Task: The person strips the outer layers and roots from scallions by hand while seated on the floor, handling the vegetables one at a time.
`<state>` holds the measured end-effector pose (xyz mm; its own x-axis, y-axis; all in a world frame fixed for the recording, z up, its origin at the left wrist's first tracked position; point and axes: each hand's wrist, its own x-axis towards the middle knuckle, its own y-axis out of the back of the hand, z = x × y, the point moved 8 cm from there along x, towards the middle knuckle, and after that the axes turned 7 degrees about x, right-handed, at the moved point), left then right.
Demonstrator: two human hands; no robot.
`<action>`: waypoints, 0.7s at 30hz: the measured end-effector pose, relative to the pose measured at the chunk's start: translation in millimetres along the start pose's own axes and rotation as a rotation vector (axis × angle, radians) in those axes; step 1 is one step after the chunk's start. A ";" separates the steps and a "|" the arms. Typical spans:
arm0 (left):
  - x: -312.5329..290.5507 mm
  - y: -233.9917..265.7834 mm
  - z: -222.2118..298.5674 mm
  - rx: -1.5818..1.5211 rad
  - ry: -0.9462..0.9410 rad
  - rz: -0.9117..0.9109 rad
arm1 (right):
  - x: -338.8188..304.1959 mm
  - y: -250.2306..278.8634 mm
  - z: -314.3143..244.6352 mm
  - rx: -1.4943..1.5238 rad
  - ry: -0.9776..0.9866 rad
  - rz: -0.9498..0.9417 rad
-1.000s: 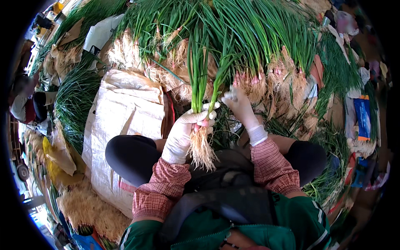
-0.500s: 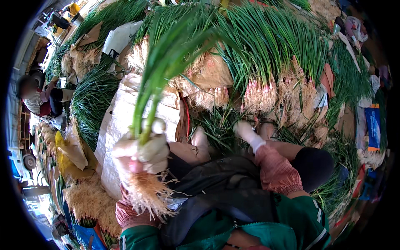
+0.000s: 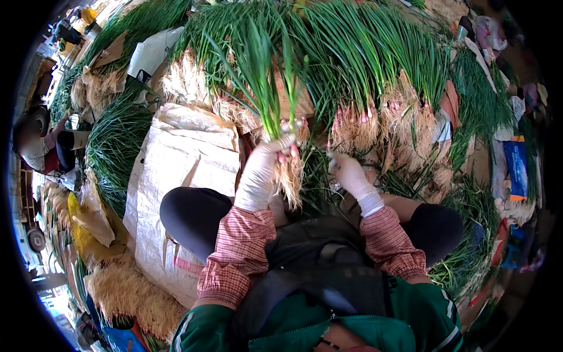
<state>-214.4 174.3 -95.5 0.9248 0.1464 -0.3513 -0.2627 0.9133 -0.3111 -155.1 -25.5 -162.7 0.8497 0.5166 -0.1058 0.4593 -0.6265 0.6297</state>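
My left hand (image 3: pixel 265 157), in a whitish glove, is closed round a small bunch of spring onions (image 3: pixel 267 100). Their green leaves point up and away from me, while pink bulbs and pale stringy roots hang out below the fist. To the right, my right hand (image 3: pixel 350 176), gloved too, is curled with its fingertips together; whether it pinches anything is too small to tell. It is apart from the bunch. Just beyond both hands lies a wide heap of spring onions (image 3: pixel 366 53), roots toward me. Loose green leaves (image 3: pixel 319 188) cover the ground between my legs.
A white woven sack (image 3: pixel 182 158) lies flat at my left, partly under my knee. Behind it are more spring onions (image 3: pixel 120 146) and a yellow sheet (image 3: pixel 82 226). Roots of another pile (image 3: pixel 132 290) show at lower left. A person (image 3: pixel 50 144) sits at the far left.
My left hand has swung right and away from me with the bunch, from over the sack to beside my right hand. The right hand stays nearly where it was.
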 end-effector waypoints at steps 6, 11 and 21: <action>7.5 -15.5 -44.7 0.014 0.121 -0.056 | 51.6 25.7 -112.2 -0.465 0.404 0.166; 18.9 -7.9 -57.3 -0.033 0.113 -0.042 | 80.3 -14.0 -103.0 -0.863 0.432 -0.061; 30.6 -13.2 -36.3 -0.090 0.074 -0.035 | 33.4 -11.3 -47.6 -0.121 -0.021 -0.419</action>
<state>-192.6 153.0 -134.2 0.9119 0.0838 -0.4019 -0.2574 0.8793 -0.4007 -144.3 26.6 -136.7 0.6022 0.6986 -0.3864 0.7328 -0.2917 0.6147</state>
